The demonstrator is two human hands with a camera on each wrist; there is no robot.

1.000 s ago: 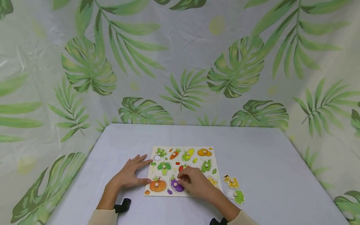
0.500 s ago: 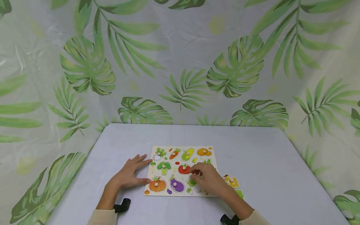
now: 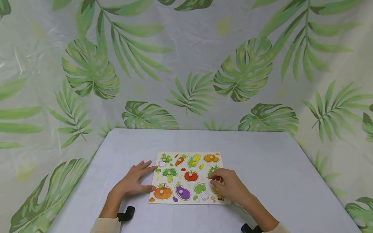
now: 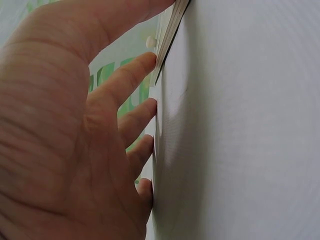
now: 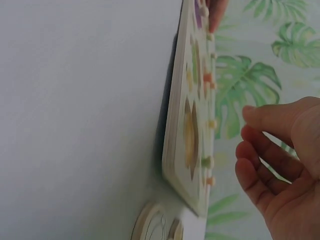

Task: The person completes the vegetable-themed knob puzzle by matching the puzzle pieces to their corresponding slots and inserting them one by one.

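Note:
A flat wooden knob puzzle board point(image 3: 189, 200) with vegetable pictures lies on the table. My left hand point(image 3: 132, 181) is spread at its left side, thumb and index finger touching the board's edge. The other fingertips rest on the cloth in the left wrist view. My right hand point(image 3: 231, 184) hovers over the board's right side. Its loosely bent fingers point(image 5: 255, 160) hold nothing in the right wrist view. The eggplant piece point(image 3: 183, 193), tomato piece point(image 3: 190, 176) and pumpkin piece point(image 3: 162, 192) sit in their places. A knobless bok choy recess point(image 3: 201, 191) shows near the lower right.
Loose puzzle pieces lie on the white table right of the board, mostly hidden under my right arm in the head view. One loose piece point(image 5: 150, 225) shows at the right wrist view's bottom. A leaf-print curtain point(image 3: 186, 64) hangs behind the table point(image 3: 262, 152).
My right hand has moved right across the board, from over the eggplant to the right edge, uncovering the tomato and the bok choy recess. The left hand has stayed in place.

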